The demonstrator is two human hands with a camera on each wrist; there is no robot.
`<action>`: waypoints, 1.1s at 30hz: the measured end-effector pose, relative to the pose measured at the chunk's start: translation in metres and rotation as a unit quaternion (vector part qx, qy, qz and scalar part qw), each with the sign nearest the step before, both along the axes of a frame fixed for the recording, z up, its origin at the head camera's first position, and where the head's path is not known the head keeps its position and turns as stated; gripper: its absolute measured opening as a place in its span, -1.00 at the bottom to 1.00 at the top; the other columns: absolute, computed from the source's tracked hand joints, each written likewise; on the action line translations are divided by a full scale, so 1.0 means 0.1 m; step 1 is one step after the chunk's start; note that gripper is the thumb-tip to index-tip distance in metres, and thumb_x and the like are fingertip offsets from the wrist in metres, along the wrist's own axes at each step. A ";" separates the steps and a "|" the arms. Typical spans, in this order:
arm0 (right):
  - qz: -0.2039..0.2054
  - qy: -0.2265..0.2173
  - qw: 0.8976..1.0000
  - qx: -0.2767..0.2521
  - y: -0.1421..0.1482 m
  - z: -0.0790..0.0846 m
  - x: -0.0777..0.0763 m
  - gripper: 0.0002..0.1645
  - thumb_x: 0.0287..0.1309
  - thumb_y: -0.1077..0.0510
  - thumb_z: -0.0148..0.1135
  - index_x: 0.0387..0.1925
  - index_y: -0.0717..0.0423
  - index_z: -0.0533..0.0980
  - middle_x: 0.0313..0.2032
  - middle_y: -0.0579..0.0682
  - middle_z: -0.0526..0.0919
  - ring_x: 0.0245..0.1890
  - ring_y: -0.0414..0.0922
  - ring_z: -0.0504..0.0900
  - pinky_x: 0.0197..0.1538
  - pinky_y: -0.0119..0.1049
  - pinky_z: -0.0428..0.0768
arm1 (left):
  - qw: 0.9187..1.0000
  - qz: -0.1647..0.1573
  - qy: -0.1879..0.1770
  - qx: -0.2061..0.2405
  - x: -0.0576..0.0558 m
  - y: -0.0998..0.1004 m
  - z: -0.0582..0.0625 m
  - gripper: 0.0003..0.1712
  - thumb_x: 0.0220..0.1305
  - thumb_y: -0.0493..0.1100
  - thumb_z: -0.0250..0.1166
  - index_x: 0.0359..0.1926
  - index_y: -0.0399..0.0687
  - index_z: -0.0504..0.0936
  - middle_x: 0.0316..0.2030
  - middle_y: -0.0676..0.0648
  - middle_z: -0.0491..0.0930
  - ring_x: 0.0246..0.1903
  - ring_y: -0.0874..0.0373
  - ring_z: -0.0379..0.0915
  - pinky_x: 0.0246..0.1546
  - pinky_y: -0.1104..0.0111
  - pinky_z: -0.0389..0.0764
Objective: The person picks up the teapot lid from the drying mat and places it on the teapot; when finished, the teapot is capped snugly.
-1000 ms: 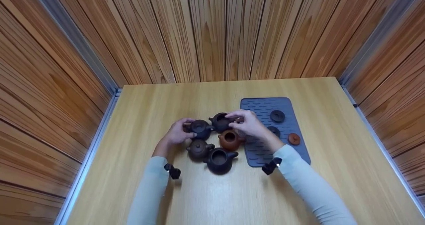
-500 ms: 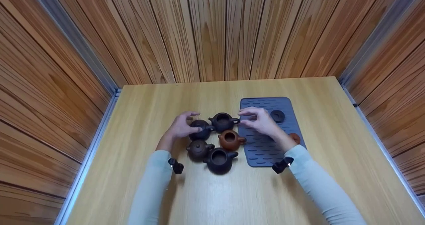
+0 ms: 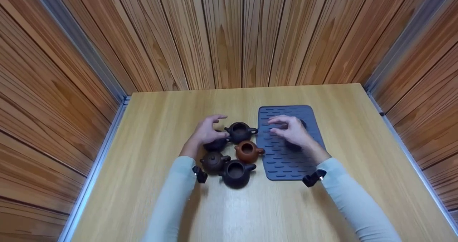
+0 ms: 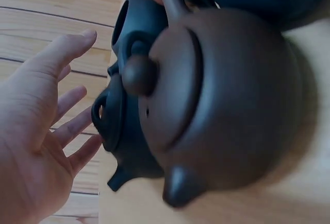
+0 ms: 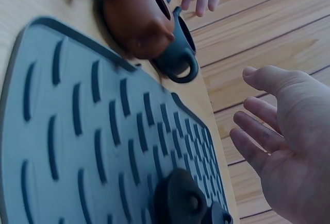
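Fingers spread and holding nothing, my left hand (image 3: 209,130) is over the black lidded teapot (image 4: 135,141), partly covering it in the head view. A brown teapot (image 3: 213,163) with a round-knobbed lid sits just nearer. My right hand (image 3: 292,132) hovers over the left-middle of the grey mat (image 3: 277,163), fingers bent loosely with nothing between them. Between the hands stand a black lidless teapot (image 3: 239,139) and a reddish-brown lidless teapot (image 3: 249,159), their handles pointing right. Another black lidless teapot (image 3: 236,180) stands in front.
Two black lids (image 5: 178,201) lie on the mat, mostly hidden by my right hand in the head view. The teapots stand close together on the wooden table (image 3: 164,127). Plank walls (image 3: 229,38) rise behind and at both sides.
My right hand has let go of the back black teapot and moved right over the mat, hiding the reddish lid. My left hand has released the black lidded teapot and shifted up and right.
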State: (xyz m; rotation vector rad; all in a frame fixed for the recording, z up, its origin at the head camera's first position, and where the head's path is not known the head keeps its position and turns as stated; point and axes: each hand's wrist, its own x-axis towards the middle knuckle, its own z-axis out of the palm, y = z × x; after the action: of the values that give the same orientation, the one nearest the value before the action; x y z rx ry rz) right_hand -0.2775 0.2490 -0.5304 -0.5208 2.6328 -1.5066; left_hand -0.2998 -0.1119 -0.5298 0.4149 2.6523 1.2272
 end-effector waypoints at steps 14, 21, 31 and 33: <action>-0.060 0.030 0.997 0.023 0.39 -0.05 -0.06 -0.65 0.50 0.28 0.43 0.25 0.21 0.76 0.37 0.31 0.74 0.41 0.22 0.67 0.41 -0.06 0.66 | 0.999 -0.016 0.030 -0.023 -0.04 0.28 -0.07 -0.23 0.33 -0.03 0.68 0.52 0.11 0.66 0.57 -0.08 0.61 0.52 -0.20 0.60 0.53 -0.07 0.61; -0.108 0.004 0.994 0.015 0.54 -0.09 -0.08 -0.59 0.57 0.27 0.37 0.35 0.22 0.69 0.38 0.30 0.71 0.47 0.23 0.61 0.56 0.18 0.57 | 0.999 -0.017 0.007 -0.040 -0.06 0.36 -0.08 -0.23 0.34 -0.02 0.68 0.53 0.15 0.65 0.58 -0.12 0.59 0.53 -0.19 0.57 0.54 -0.11 0.60; -0.150 0.008 0.989 0.014 0.69 -0.24 -0.13 -0.57 0.55 0.30 0.37 0.35 0.30 0.67 0.42 0.40 0.62 0.56 0.34 0.48 0.70 0.31 0.31 | 0.995 -0.024 0.029 -0.090 -0.10 0.43 -0.16 -0.30 0.35 0.00 0.66 0.48 0.18 0.69 0.50 -0.10 0.67 0.53 -0.12 0.56 0.59 -0.05 0.54; -0.155 0.010 0.988 0.018 0.70 -0.27 -0.13 -0.57 0.54 0.31 0.37 0.34 0.32 0.66 0.42 0.41 0.60 0.55 0.34 0.47 0.68 0.30 0.33 | 0.994 -0.023 0.038 -0.096 -0.10 0.43 -0.18 -0.32 0.35 -0.01 0.66 0.46 0.17 0.71 0.48 -0.11 0.69 0.51 -0.12 0.58 0.58 -0.03 0.56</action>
State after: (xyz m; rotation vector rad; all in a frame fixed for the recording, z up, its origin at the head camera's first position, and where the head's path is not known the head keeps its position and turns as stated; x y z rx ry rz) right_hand -0.2906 0.3191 -0.5576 -0.1264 2.8546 -1.5301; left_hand -0.3101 -0.0688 -0.5474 0.4965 2.7759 0.9509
